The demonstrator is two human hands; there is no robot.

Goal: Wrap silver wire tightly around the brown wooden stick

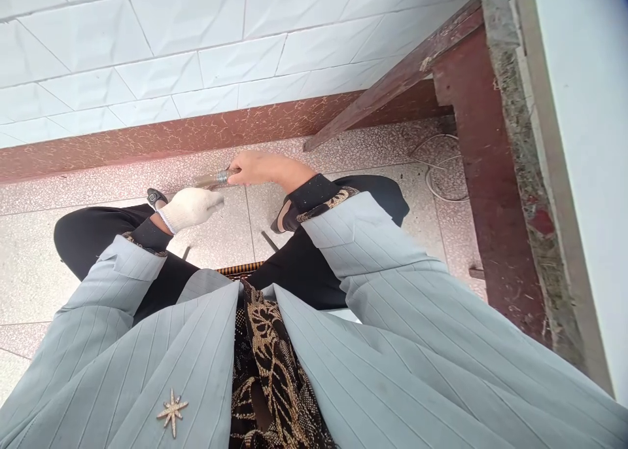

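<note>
Fingers of the gloved left hand (191, 209) are bent together; whether anything is pinched cannot be told. Just beyond the glove, a tool (210, 179) is held above the floor (24, 259), its right end pinched by the bare right hand (260, 167). Farther right, a slanted beam (387, 79) and looped cable (430, 177) are seen.

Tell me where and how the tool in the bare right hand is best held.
Probably by the end inside the right hand, coming from the person's right. The tool lies sideways, its flat end pointing left; the banded middle suggests a handle behind it. The hand hides that end's shape.
</note>
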